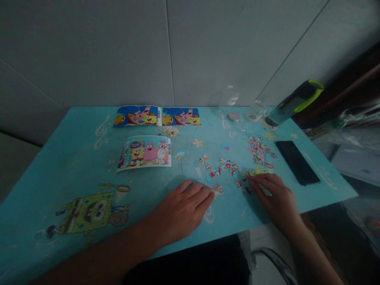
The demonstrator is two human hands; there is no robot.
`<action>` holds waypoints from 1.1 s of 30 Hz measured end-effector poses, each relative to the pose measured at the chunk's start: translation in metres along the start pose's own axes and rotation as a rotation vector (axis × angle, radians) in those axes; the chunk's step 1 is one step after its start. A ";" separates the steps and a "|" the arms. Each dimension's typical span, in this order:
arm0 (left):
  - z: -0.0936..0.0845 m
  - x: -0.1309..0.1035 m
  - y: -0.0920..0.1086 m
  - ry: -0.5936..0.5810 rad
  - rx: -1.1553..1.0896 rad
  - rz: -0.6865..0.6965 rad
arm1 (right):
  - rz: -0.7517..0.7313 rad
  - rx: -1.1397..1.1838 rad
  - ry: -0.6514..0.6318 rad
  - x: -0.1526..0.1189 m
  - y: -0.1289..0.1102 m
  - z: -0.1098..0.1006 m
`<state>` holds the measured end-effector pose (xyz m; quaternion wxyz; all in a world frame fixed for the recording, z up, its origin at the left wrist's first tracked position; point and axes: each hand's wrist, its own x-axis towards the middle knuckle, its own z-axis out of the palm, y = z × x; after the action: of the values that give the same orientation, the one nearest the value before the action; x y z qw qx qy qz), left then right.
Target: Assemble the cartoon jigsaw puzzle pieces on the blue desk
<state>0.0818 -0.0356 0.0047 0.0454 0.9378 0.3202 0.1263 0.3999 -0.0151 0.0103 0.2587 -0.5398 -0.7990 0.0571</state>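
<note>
My left hand (188, 206) lies palm down on the blue table, fingers stretched out. Its fingertips touch or sit right beside a few colourful jigsaw puzzle pieces (219, 190). Farther up, more small pieces (219, 168) form a loose, uneven band, and some look joined. My right hand (274, 198) is to the right of that band, with thumb and forefinger pinched together just above the tabletop. Whatever sits in the pinch is too small and dark to make out. Beyond this hand is a heap of loose puzzle pieces (259, 150).
A picture card (145, 154) lies left of centre, with two blue picture cards (136, 116) (181, 117) near the wall. At the back right are clear plastic jars (233, 99) (254, 114), a round lid (233, 116) and a water bottle (292, 105). A black phone-like slab (297, 162) lies right.
</note>
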 end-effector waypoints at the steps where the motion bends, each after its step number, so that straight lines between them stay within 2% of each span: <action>1: 0.000 0.000 0.000 0.000 -0.004 0.001 | -0.007 0.004 -0.002 -0.001 -0.001 0.001; 5: 0.001 0.000 -0.001 0.010 -0.007 0.013 | -0.001 0.020 -0.004 0.001 -0.002 0.008; 12: 0.003 -0.002 -0.001 0.047 0.006 0.033 | 0.102 0.028 0.082 0.007 0.001 0.016; 25: 0.003 -0.002 -0.002 0.057 0.015 0.032 | 0.013 0.082 -0.067 0.003 -0.002 0.016; 33: 0.003 -0.003 -0.001 0.053 0.021 0.041 | 0.016 0.049 -0.080 0.002 -0.003 0.014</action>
<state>0.0795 -0.0363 0.0010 0.0245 0.9409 0.3034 0.1488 0.3902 -0.0114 -0.0003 0.2392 -0.5371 -0.8026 0.1004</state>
